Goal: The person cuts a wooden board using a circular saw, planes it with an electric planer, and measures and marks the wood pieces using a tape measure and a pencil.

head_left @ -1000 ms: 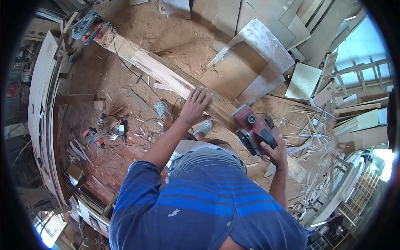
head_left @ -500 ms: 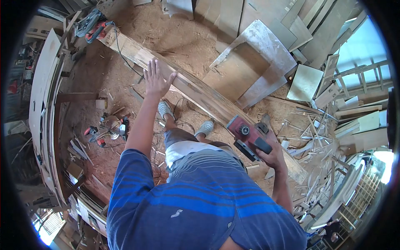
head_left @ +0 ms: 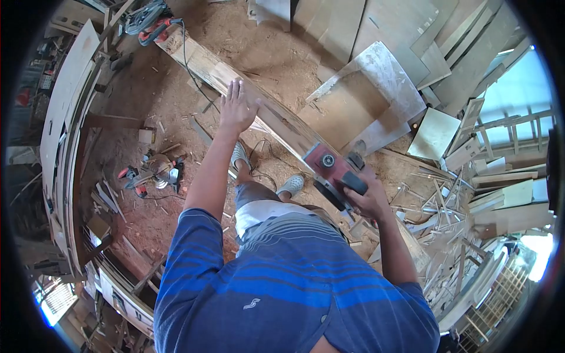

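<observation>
A long wooden beam (head_left: 272, 112) runs diagonally from the upper left toward the lower right. On its near edge, left of centre, my left hand (head_left: 238, 110) lies flat with the fingers stretched out. My right hand (head_left: 368, 199) is wrapped round the rear handle of a red power planer (head_left: 327, 162). The planer sits over the beam, and its body hides the wood beneath it. Whether its base touches the wood cannot be made out.
At the beam's far end rests another red and grey power tool (head_left: 154, 30) with a dark cable. A saw (head_left: 154, 172) stands on the floor at left. Sheets (head_left: 376, 88) lie beyond the beam, and wood scraps (head_left: 432, 203) litter the right side.
My left hand first slid up-left along the beam, then shifted slightly right in view. My right hand has moved the planer up-left along the beam. The view has shifted a little.
</observation>
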`<move>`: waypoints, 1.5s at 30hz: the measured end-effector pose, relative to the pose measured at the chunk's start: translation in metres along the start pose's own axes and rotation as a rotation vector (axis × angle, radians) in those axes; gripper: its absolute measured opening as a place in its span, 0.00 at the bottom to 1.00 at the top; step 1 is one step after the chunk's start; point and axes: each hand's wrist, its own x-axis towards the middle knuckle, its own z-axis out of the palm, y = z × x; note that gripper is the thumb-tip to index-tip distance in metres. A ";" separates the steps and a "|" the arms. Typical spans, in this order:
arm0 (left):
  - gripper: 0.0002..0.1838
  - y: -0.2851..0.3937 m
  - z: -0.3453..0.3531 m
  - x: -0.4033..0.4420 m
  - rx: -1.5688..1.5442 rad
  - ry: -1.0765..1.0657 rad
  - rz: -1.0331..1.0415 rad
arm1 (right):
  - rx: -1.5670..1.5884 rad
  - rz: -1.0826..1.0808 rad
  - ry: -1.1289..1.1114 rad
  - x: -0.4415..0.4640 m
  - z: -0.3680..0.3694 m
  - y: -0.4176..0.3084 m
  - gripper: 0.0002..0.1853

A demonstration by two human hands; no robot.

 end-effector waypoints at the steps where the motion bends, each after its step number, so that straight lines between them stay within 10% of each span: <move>1: 0.50 -0.004 -0.001 0.001 -0.017 -0.005 0.008 | -0.031 -0.060 0.012 0.010 0.004 -0.005 0.21; 20: 0.32 -0.052 0.005 0.017 -0.276 0.157 0.176 | -0.025 -0.315 0.106 0.184 0.079 -0.150 0.24; 26: 0.27 -0.046 -0.018 -0.003 -0.853 0.314 0.080 | -0.021 -0.283 0.069 0.219 0.090 -0.182 0.24; 29: 0.08 -0.013 -0.011 -0.072 -0.467 0.589 0.057 | 0.002 -0.311 0.066 0.230 0.093 -0.185 0.24; 30: 0.06 -0.002 -0.016 -0.094 -0.500 0.575 0.347 | 0.011 -0.325 0.065 0.231 0.095 -0.183 0.24; 32: 0.17 0.017 0.048 -0.134 -0.574 0.136 0.656 | 0.016 -0.315 0.057 0.230 0.091 -0.191 0.23; 40: 0.36 0.088 0.048 -0.147 -0.070 -0.015 0.872 | -0.036 -0.294 0.024 0.248 0.098 -0.213 0.22; 45: 0.38 0.087 0.046 -0.143 -0.314 -0.028 0.838 | -0.023 -0.333 0.019 0.268 0.108 -0.235 0.23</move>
